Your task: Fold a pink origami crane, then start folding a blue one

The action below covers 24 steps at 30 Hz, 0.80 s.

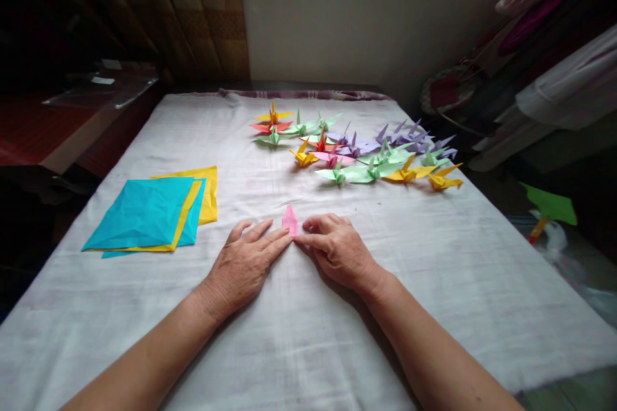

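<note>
A small piece of pink origami paper, folded to a narrow shape with a pointed top, lies on the white cloth between my hands. My left hand rests flat beside it with fingers stretched out, and a fingertip presses on the paper's lower left part. On the other side, my right hand has its fingers curled, the lowest one reaching to the paper's bottom tip. The right thumb is hidden, so its exact hold on that tip is hard to see.
Several folded paper cranes in green, purple, yellow, red and pink stand at the back right of the cloth-covered table. Blue and yellow paper sheets lie stacked at left. A clear plastic bag sits on a reddish surface beyond.
</note>
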### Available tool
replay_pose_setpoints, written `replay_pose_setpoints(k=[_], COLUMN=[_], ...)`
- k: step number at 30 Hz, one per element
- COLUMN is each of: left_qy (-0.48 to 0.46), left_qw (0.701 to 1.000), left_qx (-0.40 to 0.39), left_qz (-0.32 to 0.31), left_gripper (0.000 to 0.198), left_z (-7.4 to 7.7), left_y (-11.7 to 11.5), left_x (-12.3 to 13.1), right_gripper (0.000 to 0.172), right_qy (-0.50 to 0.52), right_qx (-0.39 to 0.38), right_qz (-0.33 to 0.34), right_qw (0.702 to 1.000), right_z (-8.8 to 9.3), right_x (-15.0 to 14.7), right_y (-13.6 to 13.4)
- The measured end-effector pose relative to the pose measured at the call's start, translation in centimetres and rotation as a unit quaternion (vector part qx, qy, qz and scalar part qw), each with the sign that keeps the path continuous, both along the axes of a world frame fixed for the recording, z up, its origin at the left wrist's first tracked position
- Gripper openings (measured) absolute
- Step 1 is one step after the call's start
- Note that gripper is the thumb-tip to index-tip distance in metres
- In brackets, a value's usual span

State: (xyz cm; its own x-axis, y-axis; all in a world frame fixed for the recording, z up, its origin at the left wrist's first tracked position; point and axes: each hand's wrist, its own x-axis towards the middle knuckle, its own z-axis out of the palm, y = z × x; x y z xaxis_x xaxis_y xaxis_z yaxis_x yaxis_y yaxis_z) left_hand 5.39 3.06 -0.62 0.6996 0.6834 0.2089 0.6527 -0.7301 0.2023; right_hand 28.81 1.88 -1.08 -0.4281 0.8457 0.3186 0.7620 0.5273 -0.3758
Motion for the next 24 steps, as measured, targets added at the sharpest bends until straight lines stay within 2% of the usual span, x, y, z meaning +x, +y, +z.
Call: replay_pose_setpoints(k=[7,11,14,18,24], left_qy=[-0.001,-0.003,-0.009,-0.019,-0.029], left_qw=[1.0,1.0,1.0,0.999,0.999], left_qx=[-0.009,-0.023,-0.003,0.031,0.011], left_qz=[-0.021,-0.004,-0.001,-0.006,0.013], left_gripper=[0.05,0.042,0.038,0.04,0.044], left_z=[0.3,0.5,0.6,0.4,0.3], left_y=[0.4,0.5,0.5,0.3,0.2], left_x=[-0.6,0.1,0.4,0.0,0.0], right_gripper=[0.027,0.025,0.024,0.022,0.022], right_qy=[-0.069,-0.054,-0.034,-0.016,0.0], right_qx=[0.03,0.031,0.034,0.043,0.04], right_qz=[-0.018,-0.025,-0.03,-0.034,-0.029], right_qw=[0.997,0.998,0.998,0.998,0.999], right_z=[0.7,0.4,0.2,0.0,-0.1], right_x=[-0.8,-0.9,-0.9,-0.9,-1.0], right_y=[-0.8,-0.9,-0.8,-0.7,-0.7])
